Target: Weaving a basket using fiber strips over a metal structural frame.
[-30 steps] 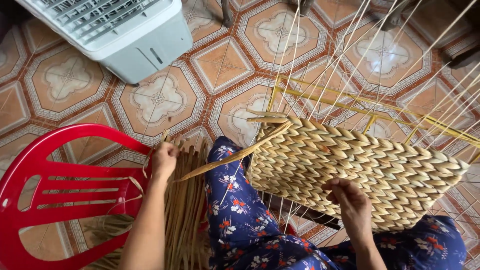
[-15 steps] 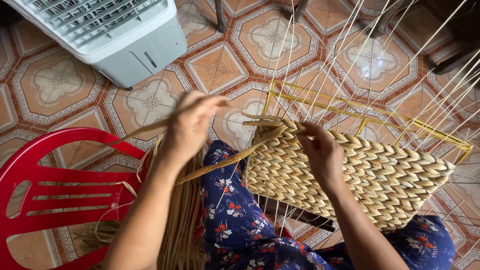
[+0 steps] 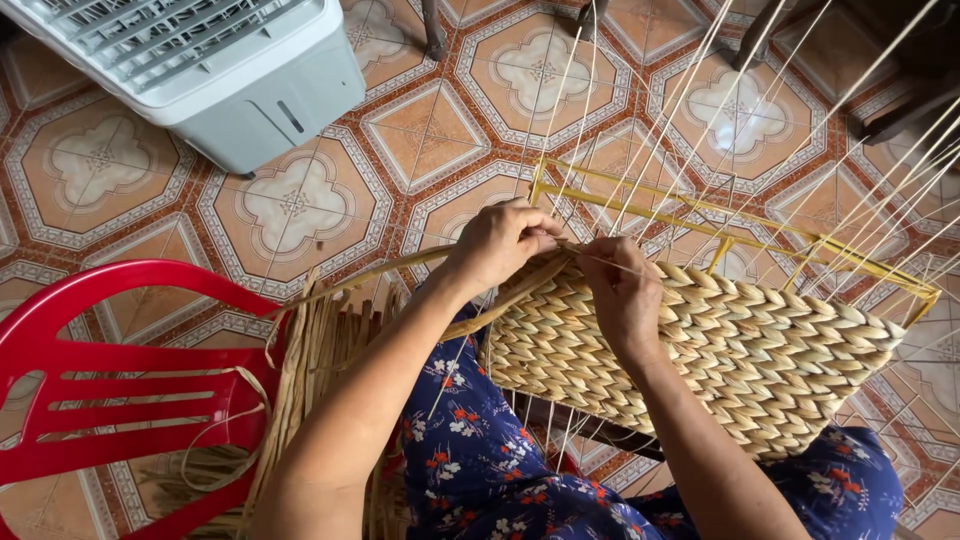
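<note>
Since half a second ago, both hands have met at the woven basket's (image 3: 720, 340) top edge: left hand (image 3: 500, 243) pinches a straw strand (image 3: 400, 268); right hand (image 3: 622, 290) presses fingers closed on the weave beside it.

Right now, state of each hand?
Left hand: shut, pinching a long dried straw strand.
Right hand: resting on the half-woven straw basket; grip cannot be told.

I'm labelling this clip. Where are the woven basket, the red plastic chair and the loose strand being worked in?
woven basket (image 3: 740, 350), head view, middle of its woven side.
red plastic chair (image 3: 120, 360), head view, backrest bar.
loose strand (image 3: 390, 272), head view, stretch left of the left hand (image 3: 497, 243).
</note>
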